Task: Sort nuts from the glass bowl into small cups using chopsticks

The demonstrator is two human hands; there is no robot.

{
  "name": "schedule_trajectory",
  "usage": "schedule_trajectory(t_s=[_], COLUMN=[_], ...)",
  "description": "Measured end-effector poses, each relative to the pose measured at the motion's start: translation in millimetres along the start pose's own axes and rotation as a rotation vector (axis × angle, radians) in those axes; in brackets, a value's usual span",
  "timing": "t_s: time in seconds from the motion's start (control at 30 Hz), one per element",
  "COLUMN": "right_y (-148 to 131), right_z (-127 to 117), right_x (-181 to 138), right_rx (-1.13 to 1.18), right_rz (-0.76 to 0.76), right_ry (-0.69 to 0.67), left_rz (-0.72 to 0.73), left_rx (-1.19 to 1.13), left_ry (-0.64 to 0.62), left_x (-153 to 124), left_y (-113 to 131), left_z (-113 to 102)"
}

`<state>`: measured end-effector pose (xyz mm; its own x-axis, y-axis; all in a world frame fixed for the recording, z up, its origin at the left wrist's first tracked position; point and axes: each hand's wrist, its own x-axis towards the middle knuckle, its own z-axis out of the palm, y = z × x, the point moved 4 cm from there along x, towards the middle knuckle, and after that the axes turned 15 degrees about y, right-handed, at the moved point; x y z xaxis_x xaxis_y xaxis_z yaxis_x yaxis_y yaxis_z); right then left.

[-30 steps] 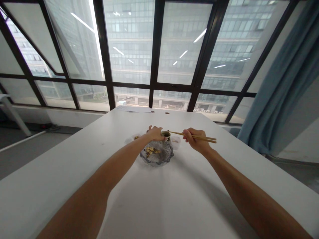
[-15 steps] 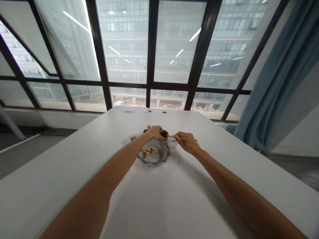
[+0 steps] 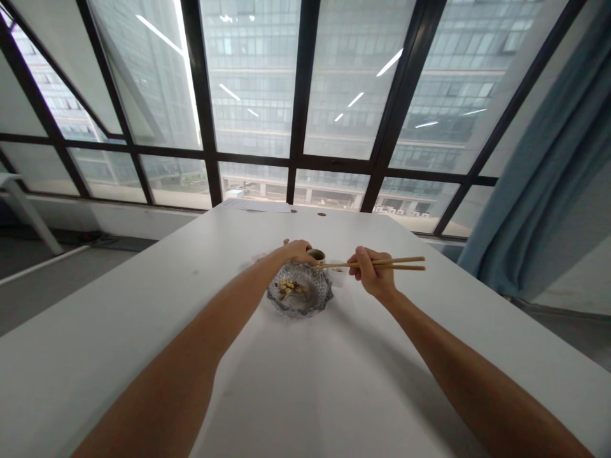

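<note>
My left hand (image 3: 296, 250) is closed round a small dark cup (image 3: 316, 256) standing just behind a glass bowl (image 3: 300, 292). The bowl holds several pale nuts (image 3: 289, 287) on its left side. My right hand (image 3: 368, 273) is closed on a pair of wooden chopsticks (image 3: 396, 263). They lie almost level, their tips pointing left toward the cup and the bowl's far rim, their blunt ends sticking out to the right. Whether the tips hold anything is too small to tell.
Everything rests on a white table (image 3: 334, 381). A sheet of paper (image 3: 258, 206) and a small dark round thing (image 3: 321, 214) lie at its far edge, under a large black-framed window. A blue curtain (image 3: 539, 178) hangs at the right.
My right hand has drawn back to the right and a little up with the chopsticks, which now lie flatter. My left hand has stayed on the cup.
</note>
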<state>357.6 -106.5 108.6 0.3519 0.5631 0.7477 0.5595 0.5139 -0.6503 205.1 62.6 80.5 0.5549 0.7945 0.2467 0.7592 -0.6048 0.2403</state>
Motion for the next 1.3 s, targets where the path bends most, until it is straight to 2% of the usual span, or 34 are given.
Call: schedule_trajectory(t_s=[0.07,0.13,0.23,0.37,0.53,0.73,0.93,1.13,1.3], right_y=[-3.2,-3.8,-0.7,4.6,4.4,-5.2,-1.4,5.1,-0.2], right_z=[8.8,19.2,31.9,38.7,38.6,35.5,37.7,40.8,40.0], right_x=[-5.4,-12.1,-22.0,-30.0,-31.2,-29.8,-33.0,-34.5,-34.4], right_rx=[0.036,0.037,0.000,-0.015,-0.020,-0.051,-0.014,0.006,-0.041], right_rz=[0.049,0.082,0.092,0.090,0.078,0.016,0.055,0.132,0.036], right_ry=[-0.080,-0.173,-0.280,-0.325,-0.323,-0.322,-0.353,-0.275,-0.341], left_rz=[0.015,0.001,0.011,0.002,-0.115,-0.213,-0.274,-0.305,-0.310], left_rx=[-0.026,-0.037,-0.046,-0.059,-0.083,-0.186,-0.281,-0.256,-0.269], left_ry=[0.017,0.092,0.295,0.519,0.594,0.688,0.638,0.546,0.514], left_x=[-4.7,-12.8,-34.7,-78.5,-119.7,-139.0,-145.2,-146.1,-146.3], left_y=[-5.8,-16.2,-38.3,-77.2,-113.7,-122.0,-122.8,-119.4,-120.0], left_z=[-6.7,-16.4,-33.0,-43.6,-31.8,-8.0,2.2,1.1,3.9])
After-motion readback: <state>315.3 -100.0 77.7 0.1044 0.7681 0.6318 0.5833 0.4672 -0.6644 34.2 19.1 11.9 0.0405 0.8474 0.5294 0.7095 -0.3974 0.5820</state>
